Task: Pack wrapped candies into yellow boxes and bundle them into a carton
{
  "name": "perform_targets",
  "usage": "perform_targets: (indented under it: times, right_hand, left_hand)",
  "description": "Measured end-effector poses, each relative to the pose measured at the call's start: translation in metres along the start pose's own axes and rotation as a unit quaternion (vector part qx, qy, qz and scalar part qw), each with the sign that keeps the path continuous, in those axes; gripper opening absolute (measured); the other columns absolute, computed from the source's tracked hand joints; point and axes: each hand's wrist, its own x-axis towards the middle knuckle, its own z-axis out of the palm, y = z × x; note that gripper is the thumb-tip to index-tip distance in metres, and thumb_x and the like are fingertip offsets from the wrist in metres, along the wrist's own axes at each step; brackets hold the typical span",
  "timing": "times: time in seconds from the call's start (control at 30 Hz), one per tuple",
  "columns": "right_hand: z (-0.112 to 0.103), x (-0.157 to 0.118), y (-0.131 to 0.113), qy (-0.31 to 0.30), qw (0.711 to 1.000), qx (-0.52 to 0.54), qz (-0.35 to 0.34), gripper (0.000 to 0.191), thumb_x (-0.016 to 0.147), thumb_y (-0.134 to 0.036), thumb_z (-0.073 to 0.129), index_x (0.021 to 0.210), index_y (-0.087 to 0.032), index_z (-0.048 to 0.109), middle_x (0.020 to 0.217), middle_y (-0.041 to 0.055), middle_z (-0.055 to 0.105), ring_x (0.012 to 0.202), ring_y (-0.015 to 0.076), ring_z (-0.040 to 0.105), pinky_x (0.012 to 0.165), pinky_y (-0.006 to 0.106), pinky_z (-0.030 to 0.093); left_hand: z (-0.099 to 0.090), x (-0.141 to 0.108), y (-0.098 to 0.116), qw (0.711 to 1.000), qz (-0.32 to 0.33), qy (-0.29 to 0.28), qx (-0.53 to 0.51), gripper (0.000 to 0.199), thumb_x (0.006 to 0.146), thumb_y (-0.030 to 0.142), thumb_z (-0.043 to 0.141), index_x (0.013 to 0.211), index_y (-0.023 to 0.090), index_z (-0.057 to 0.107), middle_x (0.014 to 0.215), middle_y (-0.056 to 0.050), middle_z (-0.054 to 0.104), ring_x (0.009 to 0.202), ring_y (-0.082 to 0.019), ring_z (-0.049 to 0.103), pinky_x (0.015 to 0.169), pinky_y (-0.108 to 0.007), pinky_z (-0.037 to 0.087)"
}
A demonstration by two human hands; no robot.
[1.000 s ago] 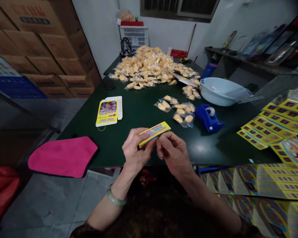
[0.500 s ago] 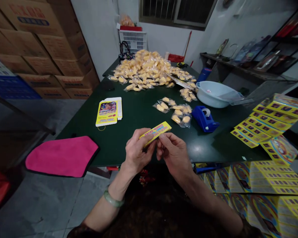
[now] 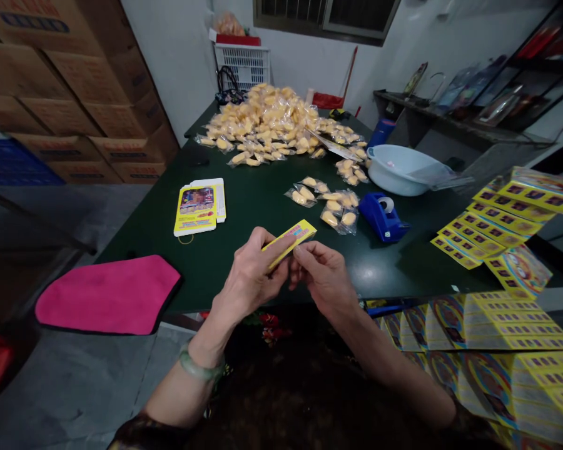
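the left hand (image 3: 246,273) is gripping a yellow box (image 3: 301,232) with curled fingers at twelve o'clock; the right hand (image 3: 323,270) is touching its edge, pinch unclear. shaping seems unfinished; packets (image 3: 340,209) are lying outside, toward one.

Brown cartons (image 3: 75,81) stacked upper left; a dark window (image 3: 356,15) at top centre; white basket (image 3: 246,57), upper centre; pink pad (image 3: 110,294), lower left

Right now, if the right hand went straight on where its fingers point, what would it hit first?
Probably the yellow box held in the left hand: the right hand looks right beside it, maybe even touching. Depth is hard to judge there.
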Motion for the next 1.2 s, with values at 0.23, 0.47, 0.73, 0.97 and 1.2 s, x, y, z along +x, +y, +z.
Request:
perform_targets:
  times: [0.23, 0.47, 0.73, 0.97, 1.2]
  right_hand:
    - [-0.002, 0.003, 0.017, 0.076, 0.996, -0.009, 0.041, 0.04, 0.055, -0.043, 0.082, 0.063, -0.018, 0.051, 0.045, -0.0059, 0.058, 0.035, 0.0082, 0.051, 0.034, 0.02, 0.047]
    - [-0.023, 0.011, 0.054, 0.054, 0.989, -0.078, 0.112, 0.05, 0.053, -0.05, 0.08, 0.065, -0.021, 0.04, 0.041, -0.0099, 0.05, 0.033, 0.0055, 0.044, 0.03, 0.015, 0.037]
    - [-0.049, 0.01, 0.053, 0.142, 0.959, -0.246, -0.011, 0.042, 0.061, -0.035, 0.077, 0.092, -0.019, 0.054, 0.084, -0.0023, 0.058, 0.056, 0.0066, 0.052, 0.043, 0.018, 0.046]
    - [-0.086, -0.016, 0.037, -0.035, 0.984, -0.153, 0.08, 0.033, 0.078, -0.047, 0.066, 0.09, -0.018, 0.053, 0.073, -0.003, 0.061, 0.052, 0.0087, 0.057, 0.037, 0.017, 0.043]
    - [-0.119, -0.048, 0.026, 0.119, 0.987, -0.062, 0.084, 0.038, 0.07, -0.047, 0.075, 0.088, -0.017, 0.059, 0.061, -0.0042, 0.063, 0.039, 0.0071, 0.052, 0.033, 0.017, 0.043]
  left_hand:
    - [-0.003, 0.0, -0.001, 0.998, -0.018, 0.006, -0.062, 0.04, 0.078, 0.01, 0.055, 0.116, 0.018, 0.062, 0.087, -0.003, 0.056, 0.068, -0.009, 0.055, 0.056, -0.02, 0.046]
    - [0.005, 0.008, -0.003, 0.993, -0.055, 0.09, -0.053, 0.028, 0.077, 0.03, 0.068, 0.101, 0.015, 0.068, 0.08, -0.002, 0.06, 0.064, -0.009, 0.057, 0.055, -0.02, 0.047]
    - [0.007, 0.005, -0.015, 0.937, -0.303, 0.165, -0.056, 0.031, 0.068, 0.038, 0.075, 0.087, 0.015, 0.067, 0.073, 0.0, 0.066, 0.061, -0.01, 0.059, 0.059, -0.021, 0.05]
    - [0.023, -0.005, -0.007, 0.836, -0.428, 0.135, -0.314, 0.039, 0.062, 0.038, 0.081, 0.089, 0.014, 0.066, 0.074, 0.0, 0.066, 0.058, -0.009, 0.058, 0.054, -0.02, 0.05]
    - [0.06, -0.003, 0.003, 0.821, -0.351, -0.004, -0.45, 0.047, 0.067, 0.025, 0.075, 0.11, 0.018, 0.057, 0.096, -0.006, 0.065, 0.078, -0.012, 0.064, 0.065, -0.021, 0.053]
